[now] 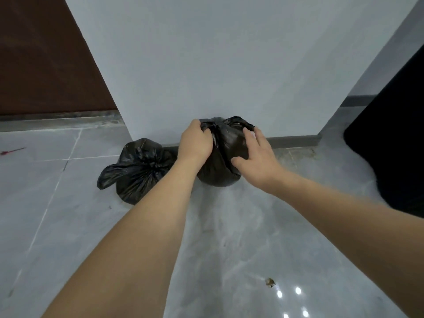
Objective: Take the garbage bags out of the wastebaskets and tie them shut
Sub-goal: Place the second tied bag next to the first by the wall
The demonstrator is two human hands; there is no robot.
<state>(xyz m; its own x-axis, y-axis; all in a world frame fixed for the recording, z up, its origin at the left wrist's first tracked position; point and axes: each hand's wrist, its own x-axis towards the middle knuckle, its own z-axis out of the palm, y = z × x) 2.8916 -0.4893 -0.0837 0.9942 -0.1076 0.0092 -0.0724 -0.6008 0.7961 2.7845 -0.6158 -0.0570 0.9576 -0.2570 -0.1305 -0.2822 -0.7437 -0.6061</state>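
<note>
A full black garbage bag (223, 154) sits against the base of a white wall, its top knotted with loops sticking up. My left hand (195, 142) grips the gathered plastic at the bag's top left. My right hand (257, 157) rests on the bag's right side with fingers spread and fairly straight, thumb pressed to the front. A second black garbage bag (140, 168), tied with a loose ear poking out left, lies on the floor just to the left, touching the wall corner.
Grey tiled floor (229, 237) spreads toward me, with a small scrap of debris (270, 282). A white wall (218, 65) stands behind the bags. A large black object (394, 138) fills the right edge. A dark brown panel (46, 53) is at far left.
</note>
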